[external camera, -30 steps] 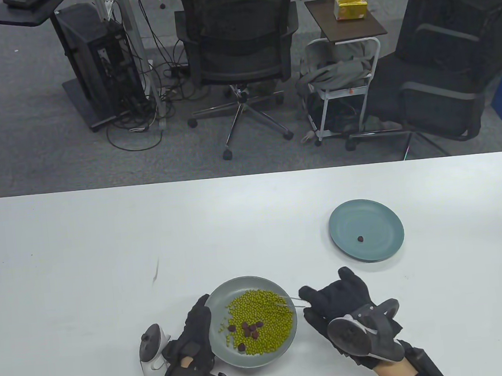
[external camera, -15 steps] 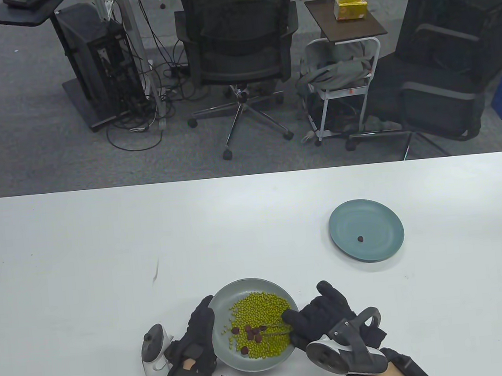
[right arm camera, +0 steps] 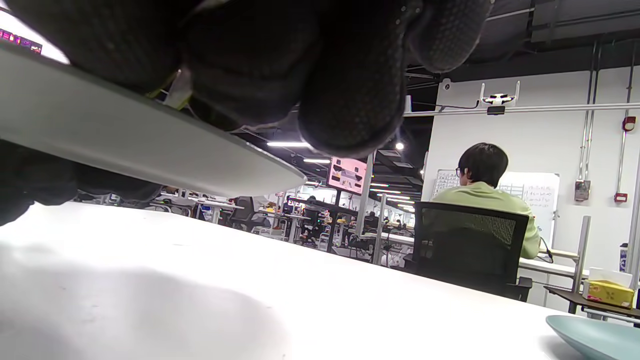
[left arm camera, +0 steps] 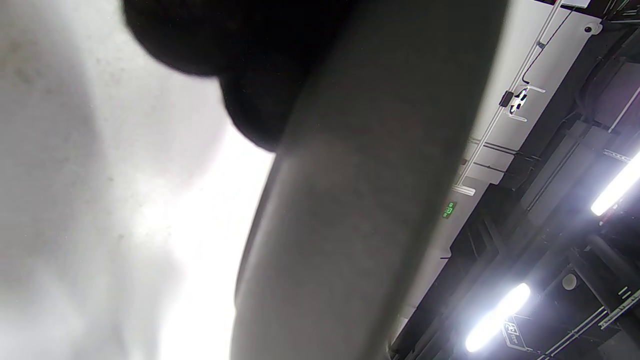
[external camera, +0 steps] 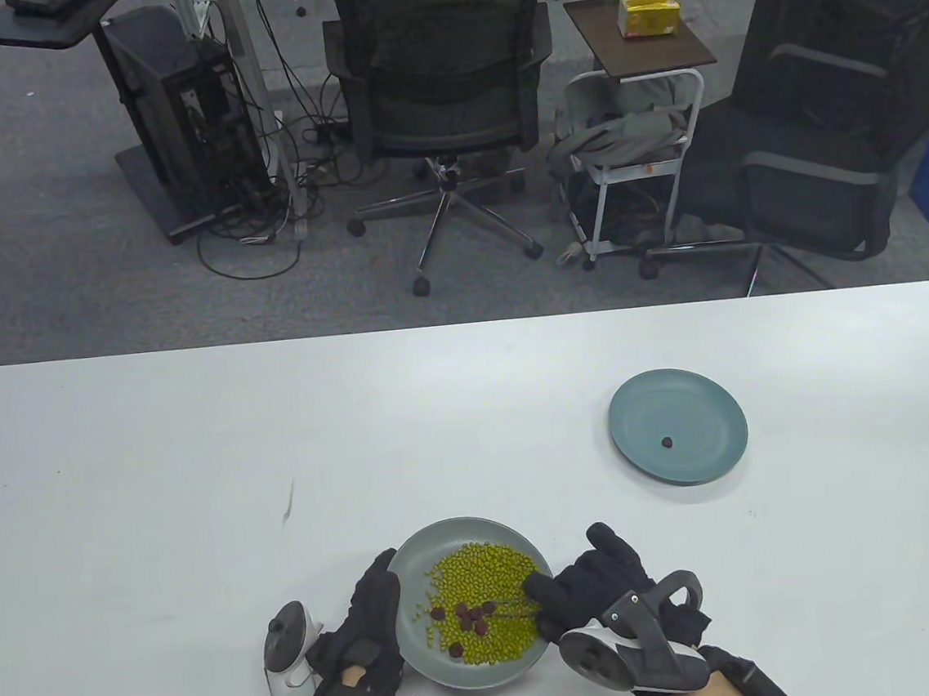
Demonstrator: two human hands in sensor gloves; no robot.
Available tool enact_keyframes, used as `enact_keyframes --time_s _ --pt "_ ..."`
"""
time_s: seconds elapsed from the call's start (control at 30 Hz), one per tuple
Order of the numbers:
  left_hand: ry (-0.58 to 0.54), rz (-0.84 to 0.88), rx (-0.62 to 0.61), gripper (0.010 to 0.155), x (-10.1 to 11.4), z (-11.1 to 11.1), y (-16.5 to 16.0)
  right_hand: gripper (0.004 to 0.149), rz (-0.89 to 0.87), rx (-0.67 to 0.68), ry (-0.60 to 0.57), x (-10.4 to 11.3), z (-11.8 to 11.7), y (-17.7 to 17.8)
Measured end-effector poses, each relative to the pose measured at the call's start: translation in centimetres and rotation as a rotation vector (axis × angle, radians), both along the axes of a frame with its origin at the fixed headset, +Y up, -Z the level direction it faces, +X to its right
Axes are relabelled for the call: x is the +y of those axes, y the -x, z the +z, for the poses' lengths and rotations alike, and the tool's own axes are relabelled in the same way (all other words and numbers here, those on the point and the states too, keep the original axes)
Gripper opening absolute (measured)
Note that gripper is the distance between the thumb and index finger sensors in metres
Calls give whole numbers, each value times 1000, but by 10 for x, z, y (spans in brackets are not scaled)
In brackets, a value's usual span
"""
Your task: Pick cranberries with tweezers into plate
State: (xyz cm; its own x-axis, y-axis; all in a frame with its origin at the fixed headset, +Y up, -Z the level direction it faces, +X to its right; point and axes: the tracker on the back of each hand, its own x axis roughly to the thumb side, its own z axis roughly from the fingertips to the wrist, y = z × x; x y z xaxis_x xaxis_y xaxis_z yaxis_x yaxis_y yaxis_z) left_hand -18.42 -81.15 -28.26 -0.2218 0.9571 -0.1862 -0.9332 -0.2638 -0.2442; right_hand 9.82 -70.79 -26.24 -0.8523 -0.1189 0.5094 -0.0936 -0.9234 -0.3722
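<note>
A grey plate (external camera: 418, 551) near the table's front edge holds green beans (external camera: 486, 576) and several dark red cranberries (external camera: 464, 615). My left hand (external camera: 368, 628) holds the plate's left rim; the rim fills the left wrist view (left arm camera: 360, 200). My right hand (external camera: 594, 590) grips thin metal tweezers (external camera: 510, 606) that reach left over the beans, tips at the cranberry cluster. Whether the tips hold a berry cannot be told. A blue-green plate (external camera: 707, 398) at the right holds one cranberry (external camera: 667, 442); its edge shows in the right wrist view (right arm camera: 595, 336).
The white table (external camera: 157, 476) stretches wide to the left and back. A small dark mark (external camera: 288, 506) lies on it left of the grey plate. Office chairs and a cart stand beyond the far edge.
My right hand has moved left from beside the grey plate to over its right rim, bringing the tweezer tips to the cranberries. The plate and left hand shifted slightly.
</note>
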Motion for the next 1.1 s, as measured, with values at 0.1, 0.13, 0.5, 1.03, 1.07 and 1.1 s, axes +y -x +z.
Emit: enact_keyframes --time_s 0.1,0.13,0.5,1.03,1.07,1.1 --pt "1 1 -2 63 0 1 0 48 -19 7 8 0 0 0" --pt "2 3 -3 63 0 1 -1 48 -25 9 7 0 0 -1" --pt "7 8 -1 63 0 1 -2 48 -271 -95 46 13 -22 -43" --pt "-15 27 -10 63 4 2 -2 48 -294 -782 197 -33 -98 -199" --pt "-15 26 -11 63 4 2 -2 49 -232 -829 245 -39 -104 -202" --pt "-15 24 -13 63 4 2 -2 49 -187 -838 259 -45 -107 -203"
